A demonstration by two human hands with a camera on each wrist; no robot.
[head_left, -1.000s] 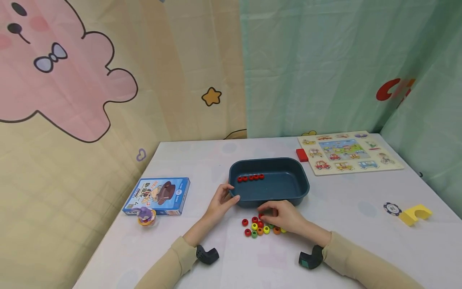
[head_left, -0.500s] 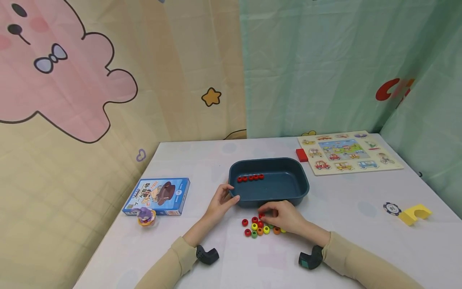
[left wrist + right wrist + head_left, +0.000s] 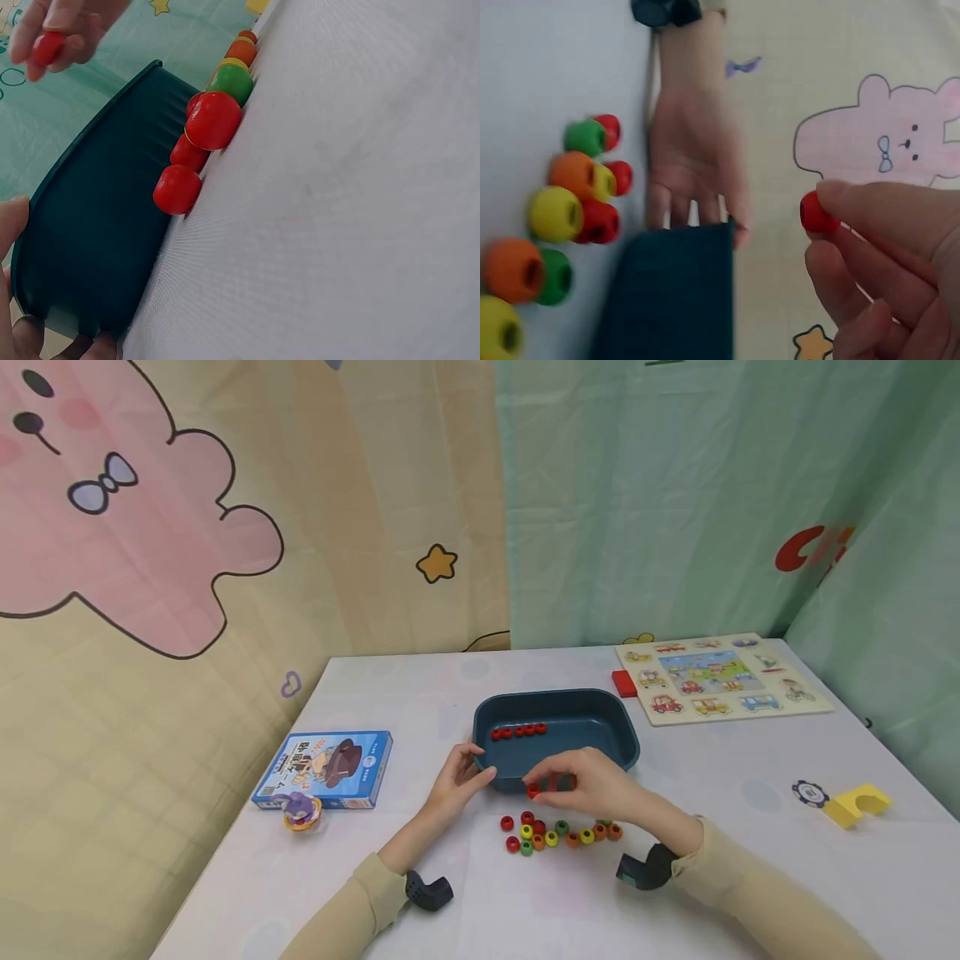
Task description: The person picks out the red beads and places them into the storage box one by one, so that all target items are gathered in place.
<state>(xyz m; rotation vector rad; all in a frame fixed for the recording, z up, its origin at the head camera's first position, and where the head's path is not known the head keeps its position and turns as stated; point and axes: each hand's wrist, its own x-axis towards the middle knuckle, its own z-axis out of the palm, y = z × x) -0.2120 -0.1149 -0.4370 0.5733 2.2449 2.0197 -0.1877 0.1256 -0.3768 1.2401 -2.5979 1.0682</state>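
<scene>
A dark teal rectangular tray (image 3: 592, 737) stands mid-table, several red beads (image 3: 519, 731) lined up inside it. My left hand (image 3: 453, 779) holds its near left corner, thumb at the rim and fingers against the outer wall (image 3: 90, 217). Between thumb and fingertips of my right hand (image 3: 592, 787) is a red bead (image 3: 820, 213), raised in front of the tray's near wall. Loose beads lie below that hand on the table: red (image 3: 507, 823), green (image 3: 585, 138), yellow (image 3: 555, 214) and orange (image 3: 514, 270).
To the left are a blue picture box (image 3: 326, 768) and a small purple toy (image 3: 302, 810). A wooden picture puzzle board (image 3: 720, 681) and a red block (image 3: 624, 683) sit at the back right. A yellow arch block (image 3: 857, 804) and a round chip (image 3: 810, 792) lie at far right.
My right hand has risen from the loose beads toward the tray, lifting a red bead. Beads it covered now show. My left hand stays at the tray's corner.
</scene>
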